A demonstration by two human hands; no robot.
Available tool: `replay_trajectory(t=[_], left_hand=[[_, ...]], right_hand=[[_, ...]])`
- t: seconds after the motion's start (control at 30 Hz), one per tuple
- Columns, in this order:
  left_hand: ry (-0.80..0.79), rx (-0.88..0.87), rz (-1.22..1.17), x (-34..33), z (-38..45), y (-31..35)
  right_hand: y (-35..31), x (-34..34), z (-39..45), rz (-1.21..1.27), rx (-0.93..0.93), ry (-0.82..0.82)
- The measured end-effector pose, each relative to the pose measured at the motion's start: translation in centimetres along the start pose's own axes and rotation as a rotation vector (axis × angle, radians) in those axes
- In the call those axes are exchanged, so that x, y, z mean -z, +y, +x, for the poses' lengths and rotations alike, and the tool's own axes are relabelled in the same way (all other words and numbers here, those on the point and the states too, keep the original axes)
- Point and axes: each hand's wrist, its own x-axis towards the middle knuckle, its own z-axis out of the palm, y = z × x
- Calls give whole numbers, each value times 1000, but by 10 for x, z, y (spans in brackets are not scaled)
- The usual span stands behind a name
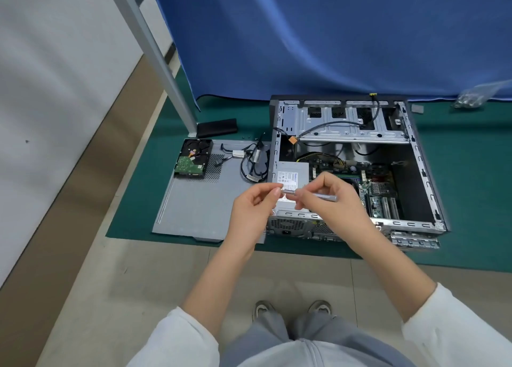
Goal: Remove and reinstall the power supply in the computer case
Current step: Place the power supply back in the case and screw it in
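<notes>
Both hands up over the open computer case (424, 156): right hand (329, 200) grips a silver screwdriver (322, 196), left hand (253, 211) pinches its tip. Power supply (291, 176) sits inside the case's near-left corner, directly beneath them.

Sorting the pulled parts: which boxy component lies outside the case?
The hard drive, circuit board up, on the side panel; the power supply sits inside the case.

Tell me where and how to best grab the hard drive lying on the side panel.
Grip the hard drive by its two long side edges, coming from above. It lies flat, circuit board up, on the side panel, so keep fingers off the green board. Both sides look free.
</notes>
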Motion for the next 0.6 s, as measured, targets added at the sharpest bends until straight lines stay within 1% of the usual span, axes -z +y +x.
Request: replay_trajectory(t=[0.17, 0.23, 0.37, 0.5, 0.6], left_hand=[[25, -83, 83, 15, -1, -5], [31, -93, 89, 18, -1, -8], [105, -19, -34, 18, 0, -15], [195, 90, -116, 17, 3, -26], [215, 140, -142, 17, 5, -36]], right_hand=[[9, -10, -1, 107, -86, 65], [12, -13, -2, 116, -131, 49], [20, -22, -4, -64, -157, -12], [29, -32, -3, -41, -210, -44], [37, -37, -5, -144, -213, -79]])
